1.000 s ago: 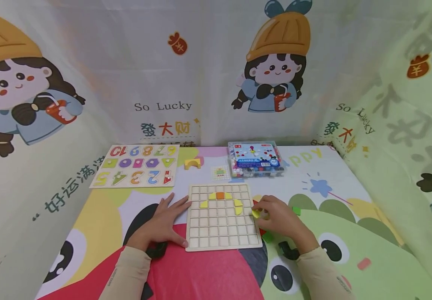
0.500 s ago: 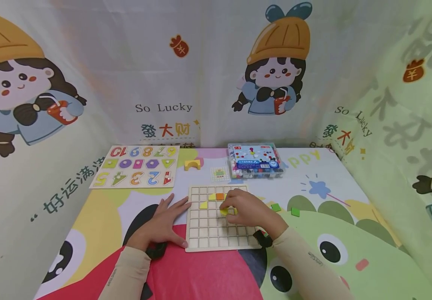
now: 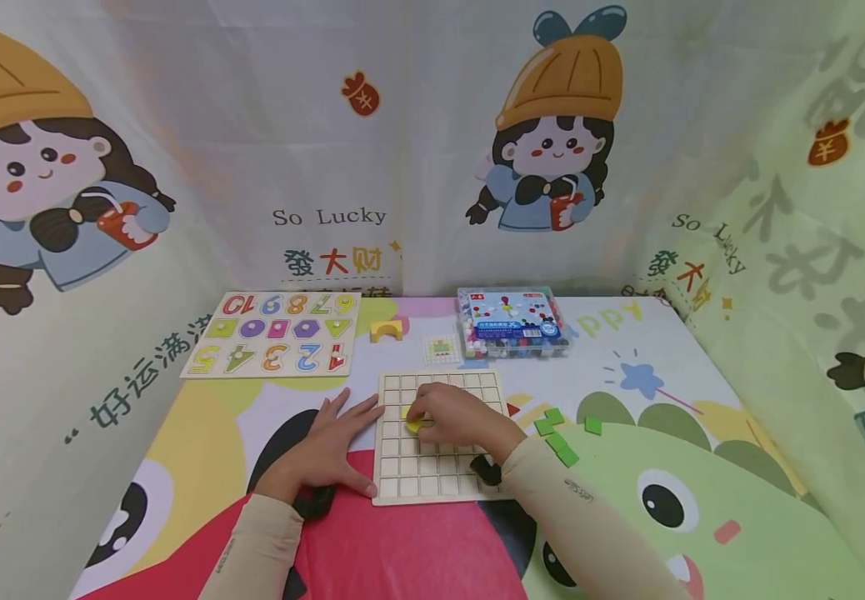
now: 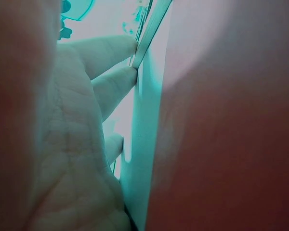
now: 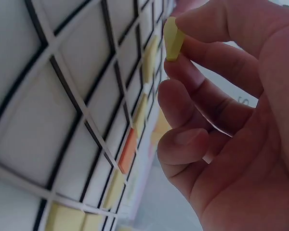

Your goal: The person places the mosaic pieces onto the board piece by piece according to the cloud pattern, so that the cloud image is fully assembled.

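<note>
One yellow tile point(image 5: 172, 39), pinched by its edges in the right hand point(image 3: 457, 417), hovers over the grid board point(image 3: 440, 483) near its left edge; it looks light, stiff, easily dropped. The left hand point(image 3: 325, 450) lies spread against that edge.

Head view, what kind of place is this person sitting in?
Probably a child's play corner or a staged tabletop: cartoon-printed cloth hangs all round, and the table carries a wooden number puzzle, a grid board and a box of beads.
</note>
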Available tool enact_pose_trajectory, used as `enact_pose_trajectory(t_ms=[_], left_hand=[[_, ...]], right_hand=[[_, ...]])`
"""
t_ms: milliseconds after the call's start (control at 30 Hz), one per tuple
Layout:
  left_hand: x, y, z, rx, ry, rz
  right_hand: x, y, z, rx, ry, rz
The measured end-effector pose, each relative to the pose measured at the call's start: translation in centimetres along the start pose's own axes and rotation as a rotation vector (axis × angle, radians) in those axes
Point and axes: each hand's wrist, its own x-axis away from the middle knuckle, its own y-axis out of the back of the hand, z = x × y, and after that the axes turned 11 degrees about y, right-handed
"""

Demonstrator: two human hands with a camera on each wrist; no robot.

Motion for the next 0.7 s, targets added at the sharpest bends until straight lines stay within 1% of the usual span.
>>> enact_pose_trajectory(t_ms=[300,533,700], left_hand=[[-0.1,-0.2,0.0,0.002,0.003,0.007],[0.0,-0.2,0.0,-0.001,0.002,0.002],[-0.1,-0.2,0.0,0.001,-0.002,0.005]], right_hand=[[-0.9,-1.1,0.3,0.051,-0.021,0.016],[-0.8,-1.4,0.6,0.068,-0.063,0.026],[-0.7,-1.6,0.6,0.08,-0.07,0.02]])
